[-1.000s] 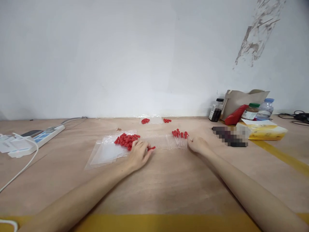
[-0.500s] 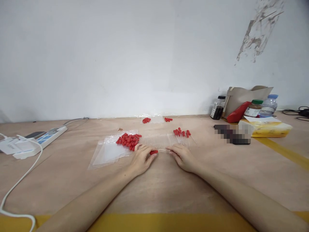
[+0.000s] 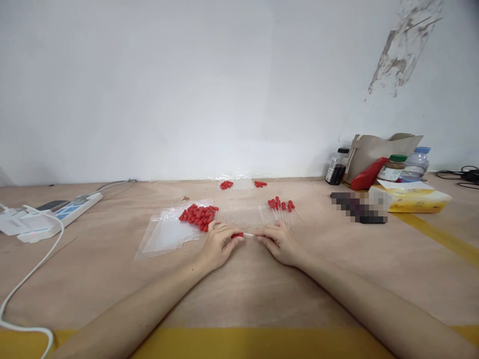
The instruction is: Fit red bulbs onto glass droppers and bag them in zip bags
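A red bulb (image 3: 238, 235) is pinched in the left hand (image 3: 220, 244), a clear tube (image 3: 249, 235) in the right hand (image 3: 279, 243). They're held end to end.

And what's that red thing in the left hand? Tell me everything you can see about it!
The red bulb is small, plain red and looks rubbery. It lies roughly level, pinched between the left hand's thumb and fingers, which hide part of it. Its showing end points toward the right hand, meeting or nearly meeting a thin clear tube; whether the tube goes inside is too small to tell. The bulb is nearer the viewer than the red pile.
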### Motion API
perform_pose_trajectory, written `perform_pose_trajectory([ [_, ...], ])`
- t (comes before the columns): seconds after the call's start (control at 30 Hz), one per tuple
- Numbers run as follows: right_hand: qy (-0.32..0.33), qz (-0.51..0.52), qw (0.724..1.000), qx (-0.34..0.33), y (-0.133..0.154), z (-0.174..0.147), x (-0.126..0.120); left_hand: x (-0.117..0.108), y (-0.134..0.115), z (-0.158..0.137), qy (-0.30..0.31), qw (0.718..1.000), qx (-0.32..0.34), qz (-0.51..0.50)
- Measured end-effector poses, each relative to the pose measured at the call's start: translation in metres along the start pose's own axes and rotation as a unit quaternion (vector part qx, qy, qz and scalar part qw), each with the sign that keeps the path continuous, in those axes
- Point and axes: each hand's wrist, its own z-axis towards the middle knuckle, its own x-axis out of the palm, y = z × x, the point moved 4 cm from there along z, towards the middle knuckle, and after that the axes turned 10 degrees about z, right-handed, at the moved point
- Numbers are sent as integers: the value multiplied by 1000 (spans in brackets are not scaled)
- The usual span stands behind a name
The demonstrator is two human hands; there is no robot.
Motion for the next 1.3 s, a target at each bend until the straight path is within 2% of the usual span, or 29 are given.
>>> perform_pose_trajectory([
  [0.27,63,-72,995,-28,3,3,-6,1,-10,-5,28,996,85,29],
  [0.5,58,-134,988,-53,11,1,-2,7,-8,-7,41,995,83,45],
  [0.7,49,-148,985,-70,15,0,3,7,-11,-5,52,992,106,51],
  [0.93,34,-134,989,-57,17,3,7,9,-11,-6,49,993,100,45],
  [1.1,68,-134,987,-64,18,5,2,6,-12,-3,66,987,125,78],
  [1.3,87,-222,967,-94,22,4,-1,2,-8,-2,68,986,122,87],
])
